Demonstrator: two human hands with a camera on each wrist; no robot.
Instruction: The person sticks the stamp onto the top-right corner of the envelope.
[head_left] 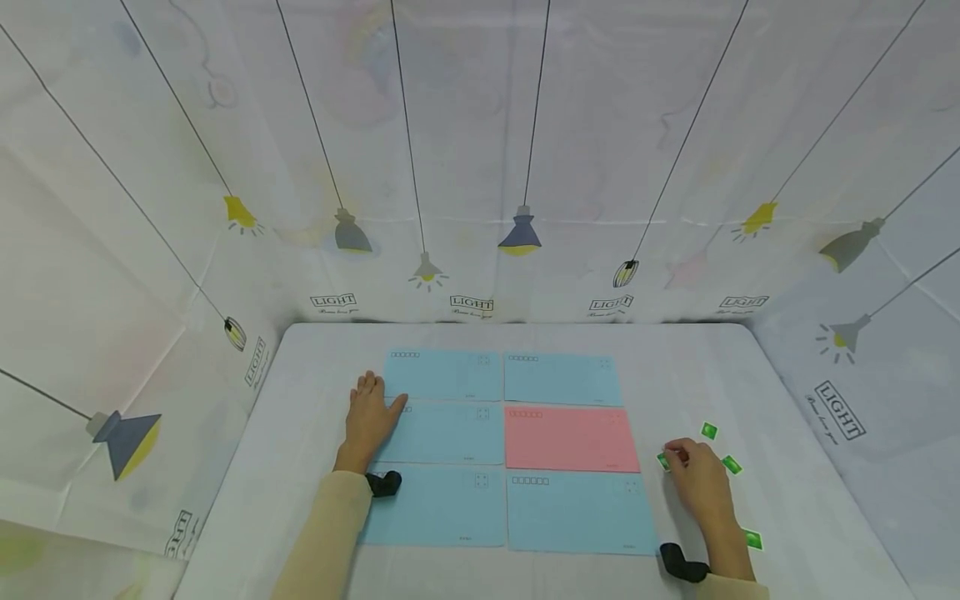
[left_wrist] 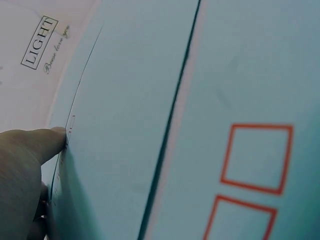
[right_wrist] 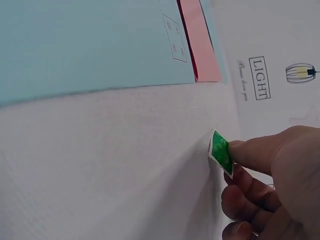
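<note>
My right hand pinches a small green postage stamp between thumb and fingertips, above the white table to the right of the envelopes. In the right wrist view the stamp is tilted, with its white perforated edge showing. My left hand lies with fingers extended at the left side of the blue envelopes; its thumb touches the middle-left blue envelope. A pink envelope lies flat among several blue ones in two columns. Printed squares on a blue envelope show large in the left wrist view.
Three loose green stamps lie around my right hand: one beyond it, one beside it and one by the wrist. A white curtain printed with lamps surrounds the table at the back and sides.
</note>
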